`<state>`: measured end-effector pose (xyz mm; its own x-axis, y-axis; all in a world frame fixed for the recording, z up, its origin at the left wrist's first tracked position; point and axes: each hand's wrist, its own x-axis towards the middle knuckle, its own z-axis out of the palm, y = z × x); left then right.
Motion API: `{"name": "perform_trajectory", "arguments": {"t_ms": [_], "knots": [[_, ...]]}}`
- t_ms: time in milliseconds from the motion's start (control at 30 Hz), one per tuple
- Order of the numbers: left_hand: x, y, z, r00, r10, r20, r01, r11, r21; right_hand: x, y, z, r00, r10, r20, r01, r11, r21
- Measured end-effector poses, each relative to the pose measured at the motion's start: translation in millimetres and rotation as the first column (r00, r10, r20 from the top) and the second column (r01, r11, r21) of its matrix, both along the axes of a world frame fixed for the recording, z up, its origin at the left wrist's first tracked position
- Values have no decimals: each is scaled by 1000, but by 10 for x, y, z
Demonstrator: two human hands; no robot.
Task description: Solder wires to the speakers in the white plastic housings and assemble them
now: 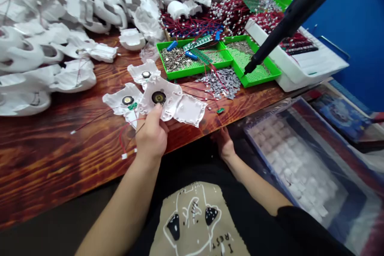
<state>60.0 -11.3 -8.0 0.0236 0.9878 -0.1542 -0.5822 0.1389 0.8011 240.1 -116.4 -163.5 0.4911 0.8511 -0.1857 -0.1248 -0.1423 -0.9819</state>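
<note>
My left hand is closed on a white plastic shell, the thumb pressing near its round black speaker. Beside it on the table lie another white shell with a speaker and a small green circuit board, and a further speaker shell behind. Thin red and black wires with white plugs trail from these parts. At the table's front edge, my right hand is held low with thumb and fingers apart and nothing visible in it; its fingertips are partly hidden. A loose green board lies near it.
White plastic shells are heaped at the back left. Green trays hold small metal parts, with grey pieces piled in front. A black electric screwdriver hangs at the right above a white box. A plastic-lined bin stands at lower right.
</note>
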Motion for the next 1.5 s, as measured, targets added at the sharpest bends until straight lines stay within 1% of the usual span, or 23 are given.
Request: {"name": "perform_trajectory", "arguments": {"t_ms": [67,133,200,267,400,433,500,567,600,633,667,700,733,767,800,867,967,1000,1067,1167,1233,1367,1500], "knots": [[5,4,-14,1000,-22,-14,22,1000,2,-73,93,-4,982,123,-142,-128,991,-27],[0,18,-30,997,-60,-37,59,998,-31,-125,144,99,944,225,-244,-237,971,-21],[-15,31,-42,995,-90,-52,86,994,-62,-119,132,244,907,300,-295,-317,948,-11],[-30,30,-50,994,-95,-62,91,994,-63,-32,58,389,890,349,-294,-370,929,-20],[-33,6,-68,996,-42,-78,40,999,-18,340,-207,740,882,444,-159,-462,880,-108],[-29,2,-71,997,-23,-79,22,1000,-8,440,-274,865,872,479,-100,-489,861,-142],[-20,2,-68,997,-1,-74,1,1000,0,591,-367,1160,822,568,32,-550,808,-212],[-18,8,-44,998,11,-57,-12,1000,-9,633,-361,1468,766,622,162,-578,777,-250],[-21,10,-24,999,13,-47,-14,1000,-18,606,-311,1604,714,645,272,-584,763,-276],[-29,12,0,999,11,-37,-12,1000,-26,549,-232,1719,570,668,479,-581,739,-340],[-42,13,26,1000,10,-30,-11,999,-35,469,-127,1807,403,666,628,-574,718,-393],[-59,14,52,1000,12,-24,-13,999,-43,371,-4,1868,238,656,717,-564,694,-447],[-81,16,76,1000,14,-19,-15,999,-48,265,129,1902,98,637,764,-548,675,-493],[-108,17,97,1000,18,-14,-19,999,-48,158,262,1914,-6,623,782,-536,658,-528],[-137,20,112,1000,27,-8,-27,999,-46,59,387,1909,-78,611,788,-529,645,-552],[-195,27,127,999,53,-2,-54,998,-39,-94,583,1878,-145,586,797,-530,634,-563],[-258,40,108,996,88,14,-88,995,-46,-184,723,1852,-179,557,811,-530,640,-556],[-268,45,94,995,92,23,-91,995,-48,-186,740,1855,-170,553,815,-527,648,-550],[-277,52,63,995,94,44,-93,995,-38,-177,760,1867,-103,552,827,-521,678,-518],[-273,55,31,993,101,61,-100,995,-16,-182,811,1855,39,541,840,-503,737,-452],[-269,50,26,992,107,64,-107,994,2,-209,873,1812,92,527,845,-494,761,-421],[-251,23,38,992,122,43,-124,991,51,-283,1024,1691,194,496,846,-504,790,-348],[-221,-14,39,987,158,-22,-157,986,61,-274,1089,1624,283,483,829,-545,792,-275]]}}
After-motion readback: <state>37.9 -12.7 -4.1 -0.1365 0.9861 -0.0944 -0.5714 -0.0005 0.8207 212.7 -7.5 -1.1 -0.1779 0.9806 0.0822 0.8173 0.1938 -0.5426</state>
